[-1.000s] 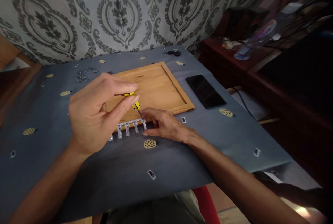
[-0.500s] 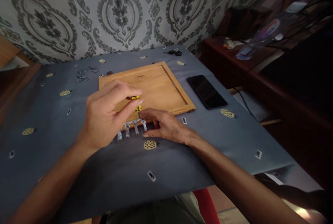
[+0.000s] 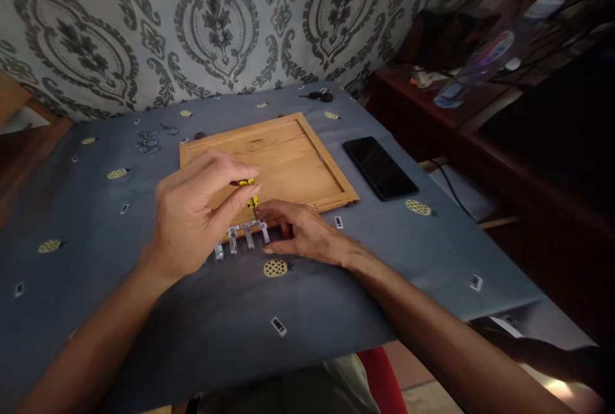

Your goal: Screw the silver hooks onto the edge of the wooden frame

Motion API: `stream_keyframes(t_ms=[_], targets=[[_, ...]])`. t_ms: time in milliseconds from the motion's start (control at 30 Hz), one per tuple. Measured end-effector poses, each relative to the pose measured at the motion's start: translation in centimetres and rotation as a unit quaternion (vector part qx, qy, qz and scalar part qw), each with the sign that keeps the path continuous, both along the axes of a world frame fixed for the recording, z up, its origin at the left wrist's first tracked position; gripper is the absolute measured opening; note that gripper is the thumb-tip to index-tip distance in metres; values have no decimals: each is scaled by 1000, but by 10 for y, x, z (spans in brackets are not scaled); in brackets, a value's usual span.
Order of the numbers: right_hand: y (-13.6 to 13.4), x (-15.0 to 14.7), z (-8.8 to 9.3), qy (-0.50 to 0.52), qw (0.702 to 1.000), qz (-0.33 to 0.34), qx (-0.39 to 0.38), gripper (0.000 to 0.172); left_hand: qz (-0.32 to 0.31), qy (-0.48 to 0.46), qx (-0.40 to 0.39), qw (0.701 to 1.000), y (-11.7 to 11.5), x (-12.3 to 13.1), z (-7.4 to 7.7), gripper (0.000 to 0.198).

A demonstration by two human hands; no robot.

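Note:
My left hand (image 3: 192, 215) pinches a small yellow-and-black screwdriver (image 3: 250, 195) by its handle, its tip pointing down at the near rail of a wooden frame (image 3: 288, 151). A metal rack of several small hooks (image 3: 240, 234) lies along that near rail. My right hand (image 3: 302, 231) rests on the cloth with fingertips pressed on the right end of the hook rack, beside the screwdriver tip. The frame lies flat on a grey-blue cloth (image 3: 144, 311) over the table.
A black phone (image 3: 379, 167) lies to the right of the frame. Loose metal hooks (image 3: 151, 138) sit at the far left, a key (image 3: 319, 95) at the far edge. A dark wooden shelf with a plastic bottle (image 3: 473, 68) stands to the right.
My left hand has moved right and down, bringing the screwdriver more upright over the hook rack. My right hand has stayed in place.

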State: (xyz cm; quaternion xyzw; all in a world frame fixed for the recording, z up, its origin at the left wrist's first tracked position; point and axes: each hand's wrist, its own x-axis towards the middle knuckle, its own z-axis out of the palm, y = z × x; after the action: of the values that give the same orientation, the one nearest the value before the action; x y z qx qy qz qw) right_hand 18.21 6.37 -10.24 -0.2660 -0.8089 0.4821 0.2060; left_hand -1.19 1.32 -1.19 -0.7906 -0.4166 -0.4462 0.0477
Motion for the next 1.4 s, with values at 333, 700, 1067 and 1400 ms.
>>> stream_keyframes(t_ms=[333, 700, 1067, 1400], targets=[[1, 0, 3, -1, 1000, 8, -22, 56, 5, 0, -11, 1000, -2, 1, -3, 16], [2, 0, 4, -9, 1000, 21, -6, 52, -2, 3, -1, 1000, -2, 4, -6, 15], [2, -1, 7, -19, 1000, 17, 6, 49, -2, 1, 14, 1000, -2, 3, -5, 15], [1, -1, 9, -34, 999, 16, 4, 44, 5, -2, -5, 1000, -2, 5, -6, 18]])
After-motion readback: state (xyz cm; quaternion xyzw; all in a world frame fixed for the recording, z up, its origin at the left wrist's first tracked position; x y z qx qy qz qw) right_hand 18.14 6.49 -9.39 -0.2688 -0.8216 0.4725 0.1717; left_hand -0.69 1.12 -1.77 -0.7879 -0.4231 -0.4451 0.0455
